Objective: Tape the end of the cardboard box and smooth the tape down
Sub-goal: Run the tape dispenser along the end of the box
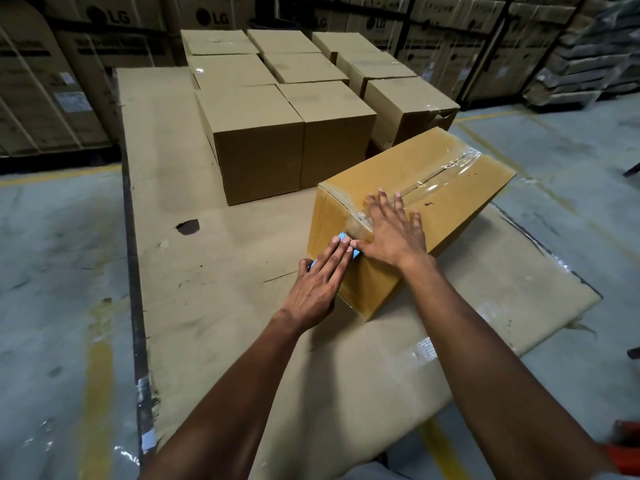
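A brown cardboard box (460, 188) lies at an angle on a flat cardboard sheet (194, 292). Clear tape (440, 174) runs along its top seam and over the near end. My right hand (394, 233) lies flat, fingers spread, on the tape at the top near edge. My left hand (320, 280) presses against the box's near end face and holds a light blue object (344, 239), mostly hidden under the fingers; it looks like a tape dispenser.
Several closed cardboard boxes (277, 133) stand in rows behind on the sheet. Large printed cartons (52, 81) line the back wall. Concrete floor with yellow lines (97, 393) surrounds the sheet. A dark hole (188, 226) marks the sheet left of the box.
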`<move>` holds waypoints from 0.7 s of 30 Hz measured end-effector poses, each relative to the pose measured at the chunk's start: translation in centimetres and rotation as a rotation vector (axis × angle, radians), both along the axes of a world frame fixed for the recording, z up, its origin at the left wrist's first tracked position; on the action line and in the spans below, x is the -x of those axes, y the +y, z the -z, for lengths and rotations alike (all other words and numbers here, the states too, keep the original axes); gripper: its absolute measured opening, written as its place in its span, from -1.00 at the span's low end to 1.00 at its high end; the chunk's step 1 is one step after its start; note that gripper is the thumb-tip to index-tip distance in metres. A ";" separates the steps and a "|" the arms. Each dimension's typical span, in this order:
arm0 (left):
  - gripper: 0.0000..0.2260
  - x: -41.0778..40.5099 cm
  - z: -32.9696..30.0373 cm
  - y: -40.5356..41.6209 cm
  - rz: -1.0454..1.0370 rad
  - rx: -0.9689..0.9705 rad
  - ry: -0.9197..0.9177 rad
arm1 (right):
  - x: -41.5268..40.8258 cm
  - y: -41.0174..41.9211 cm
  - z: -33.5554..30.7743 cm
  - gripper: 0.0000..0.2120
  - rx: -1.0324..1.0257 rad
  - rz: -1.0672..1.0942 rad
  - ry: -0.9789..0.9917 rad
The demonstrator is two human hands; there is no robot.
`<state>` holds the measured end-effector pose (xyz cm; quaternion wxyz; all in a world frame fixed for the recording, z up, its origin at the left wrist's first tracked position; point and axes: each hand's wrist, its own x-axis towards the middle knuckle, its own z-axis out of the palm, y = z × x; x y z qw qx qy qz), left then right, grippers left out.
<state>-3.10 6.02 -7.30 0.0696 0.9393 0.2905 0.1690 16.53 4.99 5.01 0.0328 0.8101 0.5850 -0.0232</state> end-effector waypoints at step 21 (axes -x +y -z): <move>-0.17 0.7 -0.1 0.4 0.016 -0.062 0.075 | 0.7 0.3 0.0 0.16 -0.006 0.028 0.017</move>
